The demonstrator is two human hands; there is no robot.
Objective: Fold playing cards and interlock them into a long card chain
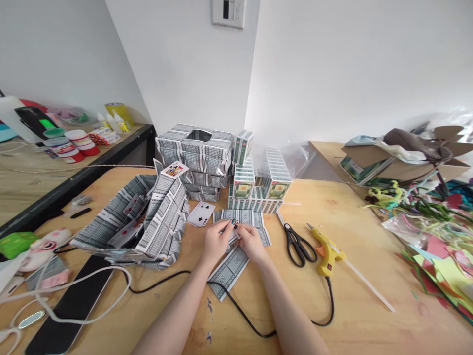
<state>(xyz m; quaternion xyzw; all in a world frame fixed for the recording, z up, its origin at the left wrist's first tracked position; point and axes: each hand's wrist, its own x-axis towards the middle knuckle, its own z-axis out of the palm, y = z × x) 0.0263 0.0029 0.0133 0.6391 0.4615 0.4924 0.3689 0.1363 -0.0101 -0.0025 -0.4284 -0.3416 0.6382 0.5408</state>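
Observation:
My left hand (219, 238) and my right hand (251, 241) meet at the fingertips over a group of patterned playing cards (246, 216). Both are closed in a pinch, and what sits between the fingers is too small to make out. A joined strip of cards (229, 271) lies just below them. One card (201, 213) rests face up left of my hands. Black scissors (298, 245) and a yellow glue gun (327, 250) with a clear glue stick lie to the right.
A card-built basket (162, 222) holding loose cards stands at the left, before a bigger card structure (195, 153). Card boxes (273, 172) are stacked at the back. A black cable (244, 315) runs under my forearms. Coloured scraps (443, 266) lie far right.

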